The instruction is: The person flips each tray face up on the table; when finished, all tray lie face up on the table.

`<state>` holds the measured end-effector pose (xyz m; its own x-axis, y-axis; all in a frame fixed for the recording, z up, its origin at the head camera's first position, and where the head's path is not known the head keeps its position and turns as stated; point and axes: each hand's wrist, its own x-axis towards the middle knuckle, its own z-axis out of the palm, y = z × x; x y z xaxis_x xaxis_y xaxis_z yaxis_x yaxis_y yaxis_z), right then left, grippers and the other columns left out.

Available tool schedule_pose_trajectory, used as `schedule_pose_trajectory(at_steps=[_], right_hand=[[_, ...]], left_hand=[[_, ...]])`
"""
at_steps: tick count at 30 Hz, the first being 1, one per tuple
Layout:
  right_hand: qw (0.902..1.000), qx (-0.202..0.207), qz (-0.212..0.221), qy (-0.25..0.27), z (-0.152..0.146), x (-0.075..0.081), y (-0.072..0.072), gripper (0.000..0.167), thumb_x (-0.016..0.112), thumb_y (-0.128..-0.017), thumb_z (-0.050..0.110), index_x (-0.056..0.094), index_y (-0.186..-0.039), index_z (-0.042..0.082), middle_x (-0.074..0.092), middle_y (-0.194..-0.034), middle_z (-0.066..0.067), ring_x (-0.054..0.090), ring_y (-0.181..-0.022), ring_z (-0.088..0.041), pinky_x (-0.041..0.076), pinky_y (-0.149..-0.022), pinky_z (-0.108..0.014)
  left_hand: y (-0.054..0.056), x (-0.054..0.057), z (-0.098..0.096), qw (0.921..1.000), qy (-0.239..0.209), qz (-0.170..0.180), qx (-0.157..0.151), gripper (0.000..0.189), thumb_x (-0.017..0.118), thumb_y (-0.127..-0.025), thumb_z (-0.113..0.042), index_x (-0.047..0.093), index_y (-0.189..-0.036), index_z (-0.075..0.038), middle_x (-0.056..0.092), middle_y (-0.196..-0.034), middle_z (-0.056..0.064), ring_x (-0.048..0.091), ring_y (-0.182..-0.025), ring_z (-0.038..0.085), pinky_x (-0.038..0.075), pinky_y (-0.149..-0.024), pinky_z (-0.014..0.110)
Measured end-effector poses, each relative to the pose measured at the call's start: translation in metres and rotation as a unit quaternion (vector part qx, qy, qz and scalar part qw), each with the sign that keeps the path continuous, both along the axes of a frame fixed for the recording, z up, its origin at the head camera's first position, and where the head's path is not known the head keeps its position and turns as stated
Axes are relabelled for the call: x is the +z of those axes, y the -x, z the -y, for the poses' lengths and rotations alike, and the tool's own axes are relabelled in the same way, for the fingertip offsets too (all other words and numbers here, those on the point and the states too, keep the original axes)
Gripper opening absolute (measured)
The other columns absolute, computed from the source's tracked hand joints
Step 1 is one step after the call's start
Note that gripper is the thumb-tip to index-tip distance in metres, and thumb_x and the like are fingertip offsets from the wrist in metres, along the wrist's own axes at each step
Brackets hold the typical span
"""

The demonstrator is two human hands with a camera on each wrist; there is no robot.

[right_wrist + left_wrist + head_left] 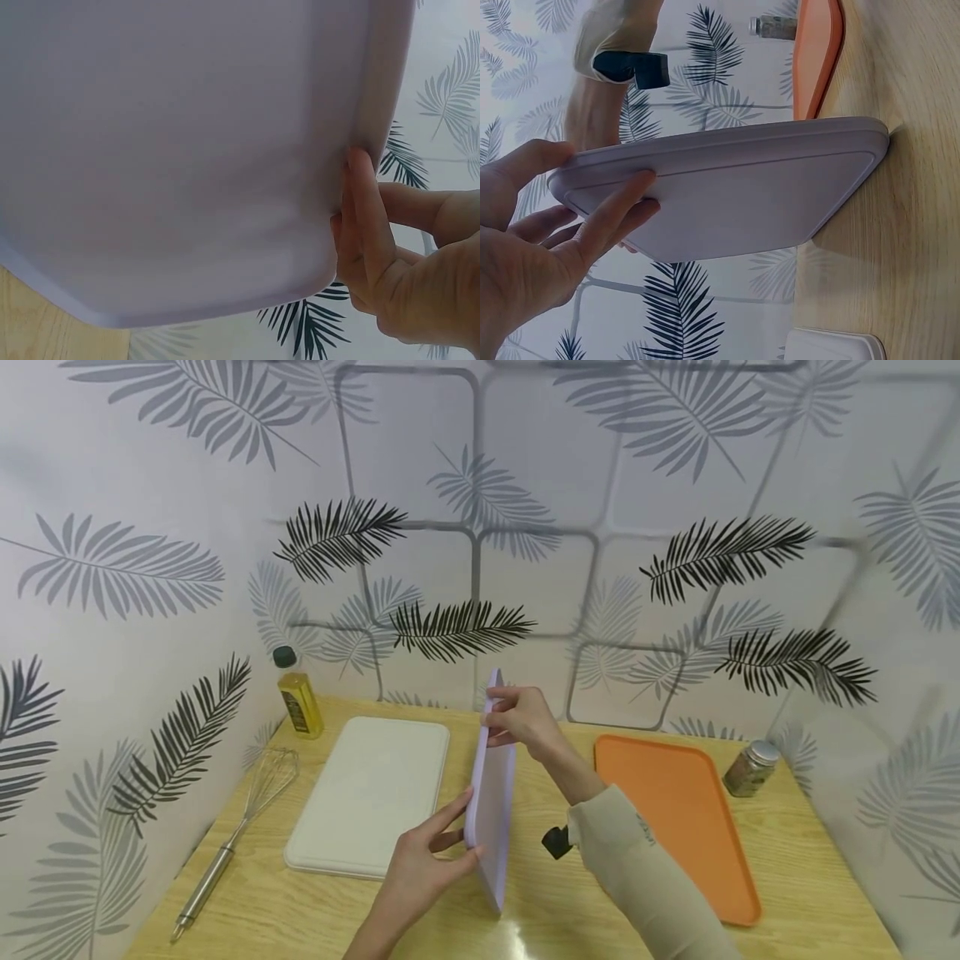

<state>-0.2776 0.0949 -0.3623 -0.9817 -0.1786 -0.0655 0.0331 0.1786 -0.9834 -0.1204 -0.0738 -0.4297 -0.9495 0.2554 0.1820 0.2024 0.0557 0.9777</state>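
Note:
A pale lavender tray (pixel 495 810) stands on its edge on the table, between a white board and an orange tray. My left hand (pixel 427 860) grips its near edge, thumb on one face and fingers on the other. Farther back, my right hand (pixel 525 718) pinches the upper far part of the rim. In the left wrist view the lavender tray (pixel 742 195) shows its flat underside, with one edge touching the wood. The right wrist view shows its raised inner rim, with the right hand's fingers (pixel 367 225) lying against it.
To the left lie the white board (pixel 371 793) and a whisk (pixel 232 843), with an oil bottle (pixel 300 697) at the back corner. On the right are the orange tray (pixel 667 802) and a spice jar (pixel 750 768). A patterned wall closes off the back.

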Motion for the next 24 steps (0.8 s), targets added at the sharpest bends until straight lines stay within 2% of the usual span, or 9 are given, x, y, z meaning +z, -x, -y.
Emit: schedule_pose_trajectory(at_steps=[6,10,14,19,22,24], right_hand=[[0.9998,-0.005,-0.009,0.015,-0.002,-0.005,-0.003,0.051,0.06,-0.092,0.003,0.045,-0.141,-0.002,0.059,-0.106,-0.022,0.068,-0.07,-0.027,0.06,-0.062,-0.04],[0.9992,-0.034,-0.021,0.003,-0.015,-0.019,-0.004,0.052,0.054,-0.098,0.015,0.038,-0.144,-0.002,0.059,-0.117,-0.029,0.069,-0.082,-0.039,0.06,-0.066,-0.043],[0.9974,-0.05,-0.018,-0.05,-0.033,-0.055,-0.006,0.052,0.052,-0.099,0.019,0.038,-0.143,-0.006,0.057,-0.124,-0.031,0.066,-0.093,-0.042,0.06,-0.068,-0.042],[0.9937,-0.052,0.032,-0.093,-0.047,-0.104,-0.011,0.055,0.054,-0.099,0.022,0.037,-0.142,-0.007,0.053,-0.129,-0.031,0.062,-0.101,-0.042,0.058,-0.077,-0.048],[0.9926,-0.043,0.059,-0.096,-0.05,-0.124,-0.017,0.058,0.053,-0.099,0.022,0.033,-0.143,-0.01,0.053,-0.13,-0.031,0.062,-0.094,-0.037,0.056,-0.081,-0.05],[0.9914,-0.042,0.068,-0.103,-0.05,-0.132,-0.02,0.059,0.053,-0.099,0.023,0.032,-0.143,-0.011,0.053,-0.13,-0.031,0.061,-0.092,-0.033,0.055,-0.081,-0.048]], left_hand=[[0.0,0.0,0.001,1.0,0.005,0.001,0.004,0.065,0.073,-0.085,-0.01,0.046,-0.144,-0.017,0.042,-0.145,0.022,0.056,-0.116,0.04,0.058,-0.077,0.031],[-0.001,0.001,0.0,0.9999,0.006,0.005,0.012,0.065,0.073,-0.085,-0.01,0.047,-0.144,-0.015,0.043,-0.144,0.021,0.056,-0.116,0.041,0.058,-0.077,0.031],[-0.002,0.001,0.001,0.9996,0.005,0.015,0.025,0.064,0.074,-0.084,-0.01,0.048,-0.143,-0.016,0.045,-0.143,0.019,0.058,-0.115,0.038,0.058,-0.076,0.03],[-0.004,0.0,0.004,0.9988,0.001,0.024,0.041,0.064,0.075,-0.083,-0.01,0.05,-0.142,-0.015,0.046,-0.143,0.019,0.059,-0.114,0.036,0.058,-0.076,0.03],[-0.005,0.0,0.007,0.9987,0.004,0.024,0.045,0.065,0.075,-0.083,-0.011,0.049,-0.142,-0.013,0.044,-0.144,0.02,0.059,-0.114,0.038,0.058,-0.077,0.031],[-0.005,0.0,0.009,0.9986,0.007,0.025,0.046,0.065,0.075,-0.084,-0.012,0.048,-0.143,-0.013,0.043,-0.145,0.02,0.058,-0.115,0.038,0.058,-0.078,0.031]])
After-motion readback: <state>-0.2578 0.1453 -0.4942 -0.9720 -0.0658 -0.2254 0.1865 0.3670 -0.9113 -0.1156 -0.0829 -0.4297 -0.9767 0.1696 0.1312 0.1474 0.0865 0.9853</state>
